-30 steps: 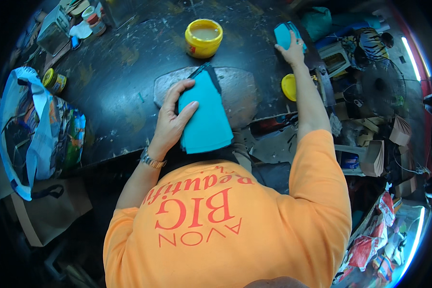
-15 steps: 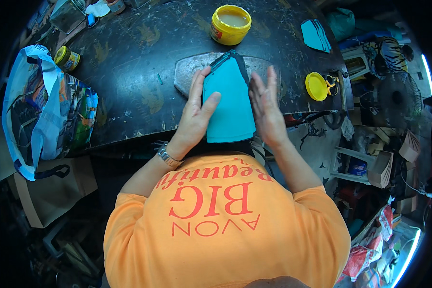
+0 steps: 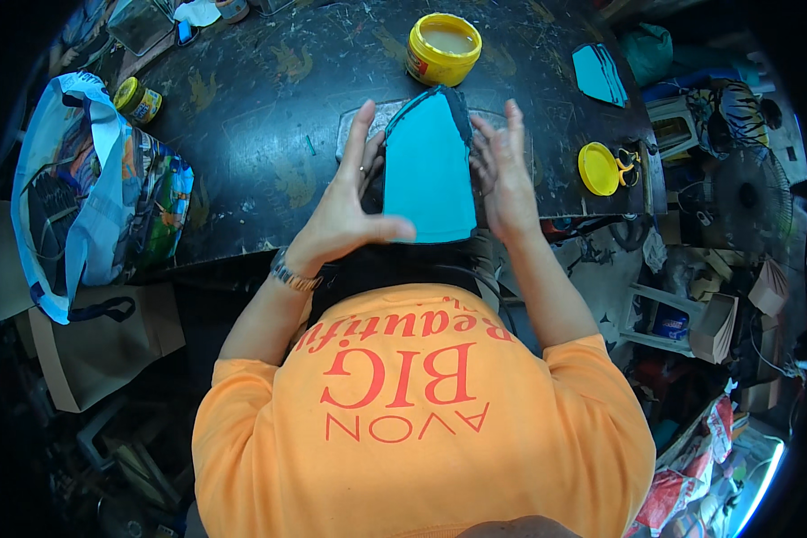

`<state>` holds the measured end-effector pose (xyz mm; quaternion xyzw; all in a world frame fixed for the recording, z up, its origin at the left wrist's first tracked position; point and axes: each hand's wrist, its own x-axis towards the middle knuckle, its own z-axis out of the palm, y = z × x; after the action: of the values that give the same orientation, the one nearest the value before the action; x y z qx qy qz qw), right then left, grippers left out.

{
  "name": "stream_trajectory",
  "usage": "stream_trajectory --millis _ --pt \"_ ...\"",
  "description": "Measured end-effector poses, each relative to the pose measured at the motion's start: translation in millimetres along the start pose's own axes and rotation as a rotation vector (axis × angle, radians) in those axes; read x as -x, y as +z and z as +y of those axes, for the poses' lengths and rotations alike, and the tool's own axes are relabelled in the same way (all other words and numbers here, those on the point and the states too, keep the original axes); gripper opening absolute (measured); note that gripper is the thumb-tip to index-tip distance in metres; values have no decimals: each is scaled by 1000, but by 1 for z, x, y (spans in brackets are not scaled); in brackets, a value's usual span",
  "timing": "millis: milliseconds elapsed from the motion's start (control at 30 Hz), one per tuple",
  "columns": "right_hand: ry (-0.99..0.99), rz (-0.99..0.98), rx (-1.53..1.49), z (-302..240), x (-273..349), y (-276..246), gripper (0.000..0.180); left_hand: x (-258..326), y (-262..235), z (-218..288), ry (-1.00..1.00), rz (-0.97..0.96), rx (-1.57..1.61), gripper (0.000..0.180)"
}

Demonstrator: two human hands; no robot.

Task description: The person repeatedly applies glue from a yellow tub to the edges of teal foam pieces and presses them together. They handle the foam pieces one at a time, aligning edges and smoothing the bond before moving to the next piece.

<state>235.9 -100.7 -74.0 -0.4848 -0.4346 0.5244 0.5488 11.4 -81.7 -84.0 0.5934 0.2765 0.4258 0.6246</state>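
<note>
Stack [image 3: 429, 175] (teal) btwn L hand [image 3: 342, 204], thumb spread at btm corner, hold unclear, & open R hand [image 3: 508, 190].

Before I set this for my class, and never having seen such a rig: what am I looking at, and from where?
No machine here: these are a person's bare hands. A wide fisheye camera worn on the head looks down at them, so straight edges bend toward the rim. The left hand and right hand are open on either side of a stack of teal sheets with dark upper edges; whether either grips it firmly, I cannot tell. On the dark table stand a yellow tub and a small jar; a yellow lid and more teal sheets lie toward the right.
</note>
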Motion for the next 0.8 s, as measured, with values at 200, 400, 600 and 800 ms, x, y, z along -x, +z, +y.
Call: stream_trajectory --millis 200,400,600,800 --pt "-232 125 464 20 -51 -6 88 14 7 -15 312 -21 -755 155" --pt "-288 105 661 47 -86 -5 94 6 11 -32 200 -1 -675 155" --pt "-358 152 722 46 -78 -6 93 3 11 -29 207 -11 -629 148" --pt "-98 79 351 20 -47 13 89 7 15 -23 170 -20 -595 142"
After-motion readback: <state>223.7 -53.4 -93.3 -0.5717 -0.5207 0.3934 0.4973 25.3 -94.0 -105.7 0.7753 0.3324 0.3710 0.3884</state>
